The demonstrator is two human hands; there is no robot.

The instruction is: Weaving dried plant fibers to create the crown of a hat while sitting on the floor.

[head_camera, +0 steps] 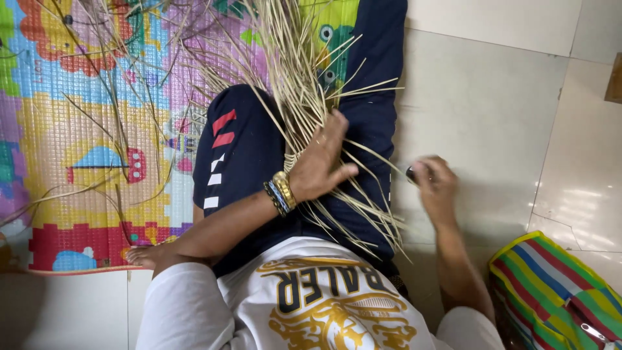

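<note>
A bundle of thin pale straw strips (295,78) lies across my lap and fans out over dark blue trousers (246,149). My left hand (324,162), with a gold watch and bracelets at the wrist, presses flat on the bundle where the strips gather. My right hand (435,183) is out to the right over the pale floor tiles (492,110). It is blurred, its fingers closed on a small dark object (411,174) that I cannot make out. More loose strips stick out below my left hand toward the right.
A colourful cartoon play mat (84,129) covers the floor on the left, with scattered straw strips on it. A striped woven bag (557,291) stands at the lower right. A bare foot (146,254) rests at the mat's near edge.
</note>
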